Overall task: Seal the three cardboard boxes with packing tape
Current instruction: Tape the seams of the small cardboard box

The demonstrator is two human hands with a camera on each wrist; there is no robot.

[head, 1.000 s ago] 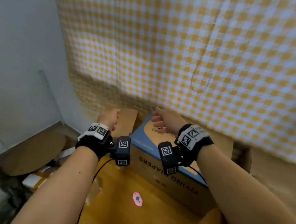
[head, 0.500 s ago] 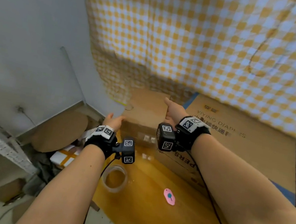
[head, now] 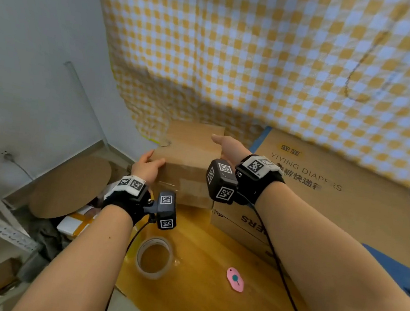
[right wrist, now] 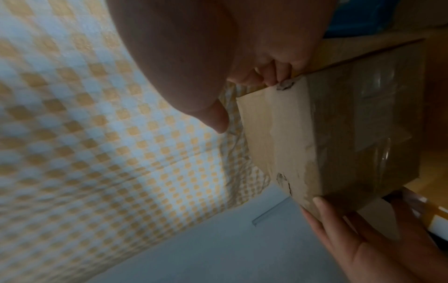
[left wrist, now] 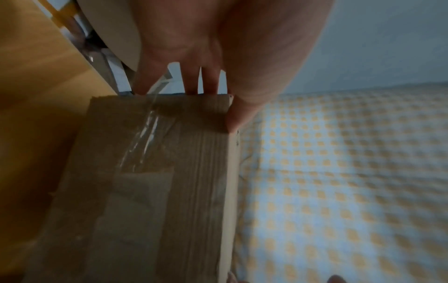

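A small cardboard box (head: pixel 188 158), already taped, is held between both hands beside a large diaper box (head: pixel 336 198) at the back of the wooden table (head: pixel 192 305). The left hand (head: pixel 146 168) is curled round its left edge; the right hand (head: pixel 228 146) is curled round its right edge. A roll of packing tape (head: pixel 154 257) lies nearer.

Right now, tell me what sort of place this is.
Probably a home packing corner: a gingham cloth hung as a backdrop, cardboard boxes on a wooden table, and a tape roll.
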